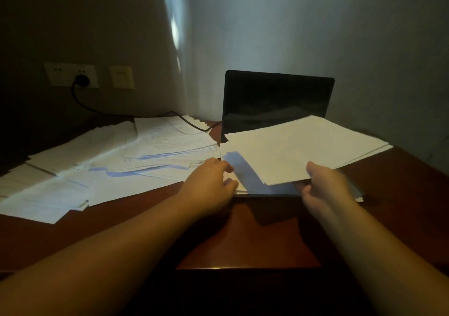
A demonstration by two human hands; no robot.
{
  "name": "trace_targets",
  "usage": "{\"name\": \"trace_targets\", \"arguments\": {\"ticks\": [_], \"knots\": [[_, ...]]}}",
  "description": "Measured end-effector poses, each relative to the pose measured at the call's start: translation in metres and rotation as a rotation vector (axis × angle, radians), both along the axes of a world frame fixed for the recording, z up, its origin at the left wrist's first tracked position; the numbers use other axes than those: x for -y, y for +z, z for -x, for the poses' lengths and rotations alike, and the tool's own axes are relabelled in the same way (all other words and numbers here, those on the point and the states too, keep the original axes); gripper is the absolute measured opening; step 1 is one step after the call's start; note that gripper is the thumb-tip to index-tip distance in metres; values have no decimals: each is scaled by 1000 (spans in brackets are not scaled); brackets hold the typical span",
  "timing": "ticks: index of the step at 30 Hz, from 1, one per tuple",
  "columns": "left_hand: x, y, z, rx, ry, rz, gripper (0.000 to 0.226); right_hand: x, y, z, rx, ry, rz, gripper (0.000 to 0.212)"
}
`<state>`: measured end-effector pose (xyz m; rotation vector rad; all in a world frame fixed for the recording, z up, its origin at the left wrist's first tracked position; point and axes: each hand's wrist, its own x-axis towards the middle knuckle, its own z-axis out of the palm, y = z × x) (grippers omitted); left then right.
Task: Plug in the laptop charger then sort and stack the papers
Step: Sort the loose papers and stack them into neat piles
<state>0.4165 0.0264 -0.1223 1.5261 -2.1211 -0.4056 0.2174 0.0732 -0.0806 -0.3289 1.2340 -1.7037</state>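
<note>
An open black laptop [277, 97] stands at the back of the brown desk [243, 238], its screen dark. A stack of white sheets [303, 145] is lifted at a tilt over its keyboard; my right hand [325, 189] grips the stack's near edge, thumb on top. Lower sheets [240, 170] lie beneath it on the laptop. My left hand [211, 184] touches their left edge with curled fingers; whether it pinches a sheet is unclear. Loose papers [109, 165] spread over the desk's left half. A black plug [82, 80] sits in the wall socket, its cable [102, 110] running toward the laptop.
A second wall plate [121, 77] is right of the socket. A pale curtain [184, 48] hangs behind the desk. A wall closes the right side. The desk's front edge [243, 267] runs just below my forearms.
</note>
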Motion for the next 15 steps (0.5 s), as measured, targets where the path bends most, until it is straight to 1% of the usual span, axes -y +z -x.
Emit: {"name": "trace_targets", "arguments": {"ticks": [4,7,9,10,12,14,15], "knots": [[-3,-9,9,177,-86,62,47,-4,3,-8,-22,-2,-20,36],[0,-8,13,250,-115,87,46,-3,4,-15,-36,-23,-55,37],[0,-8,15,244,-119,108,47,-2,3,-19,-29,-47,-57,31],[1,-8,15,232,-111,109,50,-2,2,-20,-28,-41,-57,24],[2,-9,15,179,-95,98,58,-3,0,-23,-18,19,-55,11],[3,-10,14,119,-89,72,71,-3,-4,-23,-37,79,-59,14],[3,-10,14,93,-91,64,80,-5,-5,-23,-54,97,-71,21]]}}
